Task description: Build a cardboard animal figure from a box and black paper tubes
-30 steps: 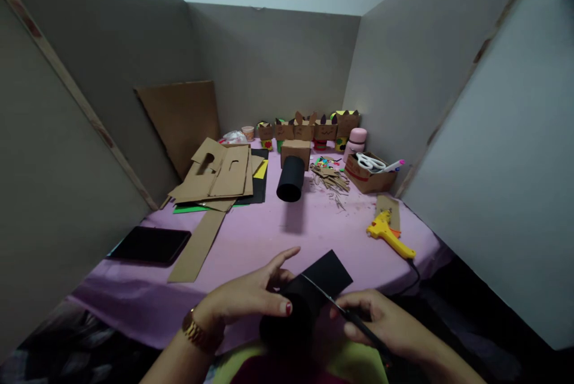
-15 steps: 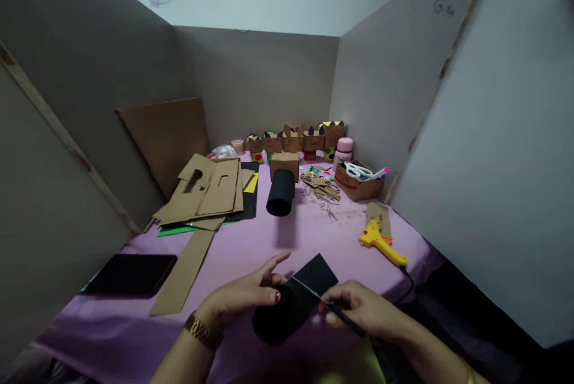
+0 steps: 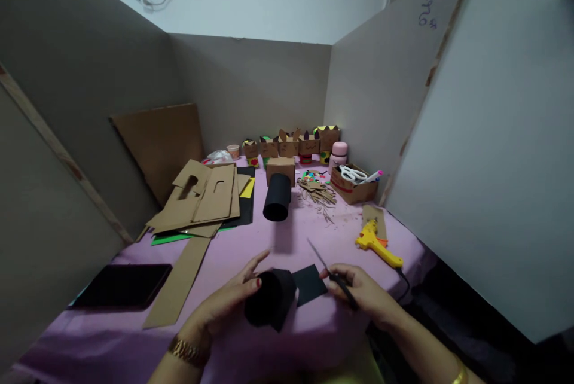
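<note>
My left hand, a gold watch on its wrist, grips a curled piece of black paper between thumb and fingers. The roll's dark round opening faces me. In my right hand is a pair of black-handled scissors, blades pointing up and left, clear of the roll. A flat black paper square lies just right of the roll, near the scissors; a gap parts the two pieces. Ahead, a cardboard box head has a black paper tube in front of it.
Cardboard sheets and a dark tablet lie left. A yellow glue gun with a cord rests right, below a cardboard box holding white scissors. Several cardboard figures and a pink bottle stand behind. Grey panels enclose the table.
The black paper under the scissors has parted into a held roll and a loose square. My right hand has drawn the scissors away; my left hand has turned the roll and shifted slightly left.
</note>
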`<state>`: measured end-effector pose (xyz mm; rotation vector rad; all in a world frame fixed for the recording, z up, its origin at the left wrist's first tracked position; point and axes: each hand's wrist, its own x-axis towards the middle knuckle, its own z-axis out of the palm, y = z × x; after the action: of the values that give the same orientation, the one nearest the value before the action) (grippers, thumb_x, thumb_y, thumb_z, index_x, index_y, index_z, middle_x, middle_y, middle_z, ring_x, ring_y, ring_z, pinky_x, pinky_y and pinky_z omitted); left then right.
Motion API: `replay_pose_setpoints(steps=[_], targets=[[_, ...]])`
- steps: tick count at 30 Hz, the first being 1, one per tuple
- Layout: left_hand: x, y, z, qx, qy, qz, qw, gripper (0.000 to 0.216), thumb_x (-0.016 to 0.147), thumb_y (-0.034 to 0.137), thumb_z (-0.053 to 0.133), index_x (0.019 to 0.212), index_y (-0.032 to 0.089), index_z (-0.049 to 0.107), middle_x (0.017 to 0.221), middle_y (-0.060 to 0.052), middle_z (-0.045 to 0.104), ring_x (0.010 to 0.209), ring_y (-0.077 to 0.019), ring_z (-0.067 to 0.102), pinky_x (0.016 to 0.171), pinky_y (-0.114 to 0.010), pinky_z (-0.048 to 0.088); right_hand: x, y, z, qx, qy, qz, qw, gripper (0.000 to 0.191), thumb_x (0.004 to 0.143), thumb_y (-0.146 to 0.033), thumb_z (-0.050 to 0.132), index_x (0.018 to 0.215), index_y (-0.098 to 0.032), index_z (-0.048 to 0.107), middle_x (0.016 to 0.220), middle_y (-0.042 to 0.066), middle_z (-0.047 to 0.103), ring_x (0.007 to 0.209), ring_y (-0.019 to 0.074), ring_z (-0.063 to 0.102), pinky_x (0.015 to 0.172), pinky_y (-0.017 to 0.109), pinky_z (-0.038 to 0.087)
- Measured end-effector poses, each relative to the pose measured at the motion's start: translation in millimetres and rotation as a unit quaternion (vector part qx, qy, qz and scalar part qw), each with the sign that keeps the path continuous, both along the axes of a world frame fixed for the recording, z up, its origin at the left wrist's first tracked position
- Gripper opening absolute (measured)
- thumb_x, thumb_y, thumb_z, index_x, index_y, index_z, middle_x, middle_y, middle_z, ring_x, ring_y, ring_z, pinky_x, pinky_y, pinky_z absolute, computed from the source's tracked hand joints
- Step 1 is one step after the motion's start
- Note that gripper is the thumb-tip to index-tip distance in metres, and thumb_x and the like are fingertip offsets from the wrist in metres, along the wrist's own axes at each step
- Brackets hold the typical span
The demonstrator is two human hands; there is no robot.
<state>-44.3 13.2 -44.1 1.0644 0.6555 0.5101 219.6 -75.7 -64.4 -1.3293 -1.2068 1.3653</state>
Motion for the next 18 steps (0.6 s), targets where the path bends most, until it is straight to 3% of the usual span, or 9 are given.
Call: replay_pose_setpoints(steps=[4, 8, 10, 14, 18], targets=[[9.2, -10.7, -1.7, -0.077, -0.060, 0.142, 0.985, 0.080, 0.071, 0.046, 0.076, 0.139, 0.027, 0.037, 0.122, -0.006, 0.064, 0.110, -0.0229, 0.060, 0.089, -0.031, 0.044, -3.8, -4.8, 1.5, 0.032, 0.033, -0.082, 0.996, 0.055, 0.074, -0.057, 0.066, 0.109, -0.017, 0.051, 0.063, -0.006, 0.054, 0.050, 0.0080, 0.046, 0.048, 0.021, 0.037], [31.8, -30.0, 2.6, -0.135, -0.087, 0.171, 0.972, 0.062, 0.069, 0.045, 0.078, 0.123, 0.026, 0.055, 0.119, -0.004, 0.067, 0.110, -0.0235, 0.062, 0.081, -0.028, 0.050, -32.8, -16.3, -2.3, 0.056, 0.088, -0.144, 0.984, 0.067, 0.064, -0.046, 0.079, 0.118, -0.020, 0.049, 0.092, 0.002, 0.060, 0.070, 0.0134, 0.056, 0.061, 0.027, 0.046], [41.3, -40.0, 4.2, -0.136, -0.097, 0.169, 0.971, 0.062, 0.066, 0.047, 0.079, 0.119, 0.023, 0.056, 0.117, -0.005, 0.068, 0.107, -0.0240, 0.063, 0.078, -0.027, 0.050, -45.9, -21.5, -7.2, 0.078, 0.108, -0.165, 0.977, 0.067, 0.066, -0.045, 0.077, 0.121, -0.022, 0.048, 0.104, 0.006, 0.059, 0.084, 0.0176, 0.058, 0.069, 0.029, 0.048], [51.9, -55.2, 1.0, -0.098, -0.102, 0.194, 0.971, 0.083, 0.069, 0.047, 0.077, 0.138, 0.031, 0.033, 0.125, -0.006, 0.063, 0.116, -0.0248, 0.058, 0.085, -0.031, 0.049, -57.4, -26.3, -15.1, 0.119, 0.125, -0.212, 0.962, 0.073, 0.064, -0.048, 0.079, 0.124, -0.028, 0.044, 0.123, 0.010, 0.055, 0.113, 0.0266, 0.053, 0.078, 0.033, 0.050], [63.0, -67.1, -7.8, -0.039, -0.109, 0.200, 0.973, 0.107, 0.061, 0.049, 0.082, 0.143, 0.034, 0.016, 0.132, -0.009, 0.056, 0.121, -0.0286, 0.054, 0.094, -0.035, 0.044, -62.1, -28.0, -12.6, 0.132, 0.175, -0.202, 0.955, 0.091, 0.052, -0.053, 0.084, 0.127, -0.030, 0.037, 0.127, 0.011, 0.053, 0.113, 0.0304, 0.057, 0.083, 0.037, 0.050]])
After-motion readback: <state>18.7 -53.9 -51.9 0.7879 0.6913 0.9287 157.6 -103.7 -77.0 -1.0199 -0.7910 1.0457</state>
